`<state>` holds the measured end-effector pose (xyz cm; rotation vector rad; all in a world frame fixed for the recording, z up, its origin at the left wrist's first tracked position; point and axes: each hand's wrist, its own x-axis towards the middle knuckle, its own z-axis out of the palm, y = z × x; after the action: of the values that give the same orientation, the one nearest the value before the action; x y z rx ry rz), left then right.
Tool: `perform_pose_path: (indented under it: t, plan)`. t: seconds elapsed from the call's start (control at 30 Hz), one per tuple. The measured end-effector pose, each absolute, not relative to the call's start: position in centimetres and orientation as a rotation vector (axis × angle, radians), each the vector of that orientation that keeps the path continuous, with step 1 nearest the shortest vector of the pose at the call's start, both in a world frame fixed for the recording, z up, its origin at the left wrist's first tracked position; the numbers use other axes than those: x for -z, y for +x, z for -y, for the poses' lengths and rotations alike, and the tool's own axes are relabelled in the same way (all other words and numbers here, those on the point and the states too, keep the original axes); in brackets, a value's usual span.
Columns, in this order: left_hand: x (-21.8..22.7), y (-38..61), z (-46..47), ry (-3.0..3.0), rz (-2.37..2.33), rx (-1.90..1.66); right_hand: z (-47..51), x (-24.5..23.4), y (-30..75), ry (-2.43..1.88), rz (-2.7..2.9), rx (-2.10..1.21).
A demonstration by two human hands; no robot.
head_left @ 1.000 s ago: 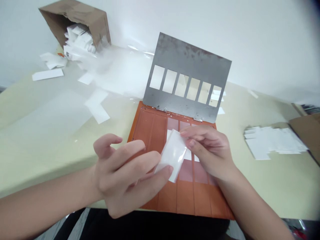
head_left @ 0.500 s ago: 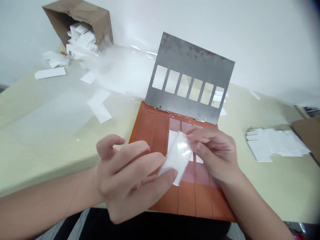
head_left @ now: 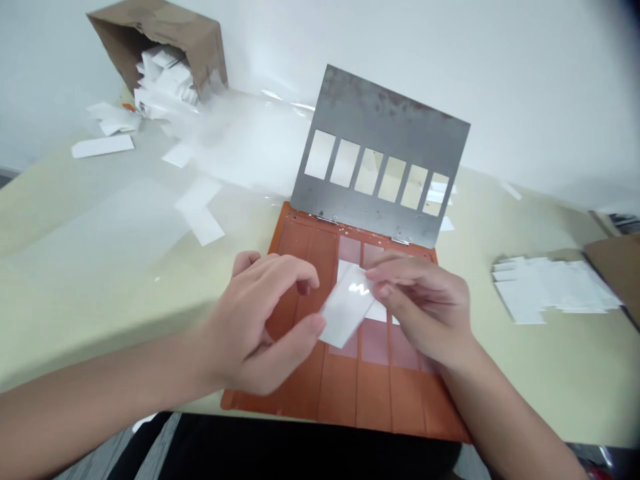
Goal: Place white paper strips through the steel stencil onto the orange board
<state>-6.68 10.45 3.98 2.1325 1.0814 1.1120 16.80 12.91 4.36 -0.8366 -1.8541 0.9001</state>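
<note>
Both hands hold one small clear plastic pouch (head_left: 347, 305) with a white card in it, just above an orange slotted tray (head_left: 370, 380). My left hand (head_left: 260, 320) pinches the pouch's near corner between thumb and curled fingers. My right hand (head_left: 425, 303) pinches its far end with thumb and forefinger. The tray lies at the table's near edge, and its grey metal lid (head_left: 385, 167), with a row of rectangular windows, stands open behind it. White cards lie in some tray slots under the hands.
A tipped brown cardboard box (head_left: 160, 40) spills white cards at the back left. Clear plastic sheets (head_left: 200, 160) and loose cards lie beside it. A stack of white cards (head_left: 550, 287) and a cardboard piece (head_left: 615, 267) sit at the right.
My left hand has turned over and moved right, its fingers curling down onto the pouch's near corner. The pouch has dropped lower towards the tray. My right hand has hardly moved.
</note>
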Motion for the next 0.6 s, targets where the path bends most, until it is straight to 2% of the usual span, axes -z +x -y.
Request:
perform_pose_path:
  t: [0.13, 0.6]
  plan:
    - [-4.0, -6.4, -10.9, 2.135, -1.064, -0.909, -12.9, -4.4, 16.7, -0.826, 1.935, -0.872]
    - [-3.7, -5.6, -11.9, 2.041, -0.986, -0.876, -13.5, -4.5, 16.4, -0.946, 1.888, -0.902]
